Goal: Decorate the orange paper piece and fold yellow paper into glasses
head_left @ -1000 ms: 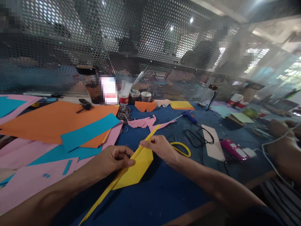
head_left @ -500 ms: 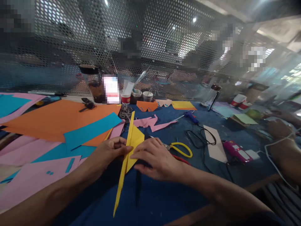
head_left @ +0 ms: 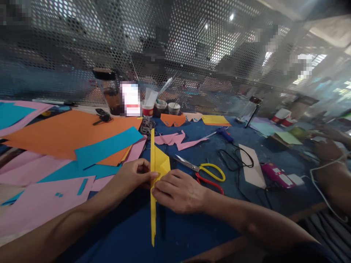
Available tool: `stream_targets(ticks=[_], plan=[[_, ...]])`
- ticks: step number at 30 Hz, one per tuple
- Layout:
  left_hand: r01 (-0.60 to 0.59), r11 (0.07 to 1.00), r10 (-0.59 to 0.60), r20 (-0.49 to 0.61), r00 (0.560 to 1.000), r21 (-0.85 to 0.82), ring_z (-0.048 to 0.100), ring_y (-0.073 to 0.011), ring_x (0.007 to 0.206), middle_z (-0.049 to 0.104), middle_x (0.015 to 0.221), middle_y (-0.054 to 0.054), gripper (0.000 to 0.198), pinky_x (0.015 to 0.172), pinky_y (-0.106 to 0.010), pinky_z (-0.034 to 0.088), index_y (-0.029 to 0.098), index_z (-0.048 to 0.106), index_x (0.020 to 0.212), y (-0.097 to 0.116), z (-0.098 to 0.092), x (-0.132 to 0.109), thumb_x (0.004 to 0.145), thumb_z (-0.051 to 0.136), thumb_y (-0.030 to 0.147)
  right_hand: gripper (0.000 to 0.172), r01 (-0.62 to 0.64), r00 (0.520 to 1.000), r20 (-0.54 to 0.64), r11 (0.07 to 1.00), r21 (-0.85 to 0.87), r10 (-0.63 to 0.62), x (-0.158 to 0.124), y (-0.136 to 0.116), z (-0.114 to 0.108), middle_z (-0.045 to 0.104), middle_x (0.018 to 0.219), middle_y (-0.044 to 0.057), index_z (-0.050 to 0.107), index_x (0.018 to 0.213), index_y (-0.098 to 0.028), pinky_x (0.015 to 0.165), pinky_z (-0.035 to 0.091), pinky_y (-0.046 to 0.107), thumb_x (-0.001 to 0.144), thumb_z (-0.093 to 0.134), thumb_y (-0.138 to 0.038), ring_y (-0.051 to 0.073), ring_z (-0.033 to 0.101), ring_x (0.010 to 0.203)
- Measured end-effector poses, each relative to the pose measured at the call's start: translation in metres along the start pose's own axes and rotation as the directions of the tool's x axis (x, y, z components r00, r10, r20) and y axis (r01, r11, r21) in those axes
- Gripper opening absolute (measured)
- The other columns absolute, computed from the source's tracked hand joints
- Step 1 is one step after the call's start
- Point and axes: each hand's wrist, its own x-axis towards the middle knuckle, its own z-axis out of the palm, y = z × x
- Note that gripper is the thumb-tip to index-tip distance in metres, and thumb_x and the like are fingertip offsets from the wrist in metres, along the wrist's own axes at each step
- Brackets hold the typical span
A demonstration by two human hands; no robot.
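Note:
A folded yellow paper (head_left: 163, 159) stands nearly upright between my hands, its long narrow strip pointing toward me. My left hand (head_left: 138, 175) pinches the strip's left side between thumb and fingers. From the right, my right hand (head_left: 178, 191) closes its fingers on the same paper near the fold, and its fingertips are partly hidden. Just beyond my right hand lie scissors (head_left: 196, 169) with one yellow and one red handle, blades parted. Cut pink paper scraps (head_left: 170, 138) rest behind the yellow paper.
Orange sheets (head_left: 63, 131), a blue strip (head_left: 109, 146) and pink sheets (head_left: 49, 208) cover the left side. A blue glue gun (head_left: 225, 134) with a black cord lies to the right, near a magenta device (head_left: 276, 175). Another person's hand (head_left: 326, 149) is at the far right.
The yellow paper's near end has swung right, so the strip now stands straighter. My right hand's fingers have closed in on the paper, and more of the scissors shows.

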Motion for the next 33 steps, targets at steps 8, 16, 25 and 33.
stream_targets(ticks=[8,16,25,33], plan=[[-0.007,0.999,0.008,0.008,1.000,-0.045,0.069,-0.0166,0.065,0.070,0.071,0.002,0.039,0.065,-0.031,0.062,0.020,0.061,0.082,-0.008,-0.004,0.002,0.069,0.087,0.045,0.011,0.024,1.000,-0.001,1.000,0.009,-0.024,-0.002,-0.002,0.001,0.071,0.098,0.005,0.070,0.101,-0.016,0.085,0.049,0.034,0.103,0.059,-0.015,0.018,0.062,0.093],[-0.106,0.901,0.120,-0.007,0.993,0.421,0.066,-0.0202,0.055,0.069,0.063,0.002,0.032,0.049,-0.028,0.043,0.024,0.061,0.079,-0.005,-0.014,-0.001,0.077,0.078,0.051,0.015,0.023,0.998,0.053,1.000,0.020,-0.024,-0.004,-0.004,-0.002,0.073,0.098,0.006,0.070,0.097,-0.017,0.083,0.049,0.034,0.104,0.057,-0.013,0.018,0.063,0.089],[-0.539,0.505,0.543,0.238,0.806,0.674,0.065,-0.0234,0.088,0.071,0.091,-0.005,0.018,0.081,-0.035,0.047,0.024,0.065,0.082,-0.005,-0.011,-0.012,0.094,0.052,0.026,0.020,0.003,0.999,0.052,0.998,0.062,-0.006,-0.007,-0.005,-0.004,0.076,0.094,0.006,0.072,0.105,-0.015,0.077,0.051,0.031,0.106,0.053,-0.013,0.017,0.067,0.088],[-0.638,0.444,0.553,0.367,0.748,0.629,0.071,-0.0240,0.102,0.078,0.110,-0.004,0.016,0.090,-0.039,0.051,0.027,0.076,0.096,-0.027,-0.020,-0.028,0.096,0.060,0.025,0.020,-0.036,0.990,0.141,0.990,0.138,0.017,-0.009,-0.007,-0.005,0.074,0.098,0.007,0.071,0.109,-0.013,0.081,0.050,0.034,0.107,0.052,-0.014,0.020,0.065,0.095]])
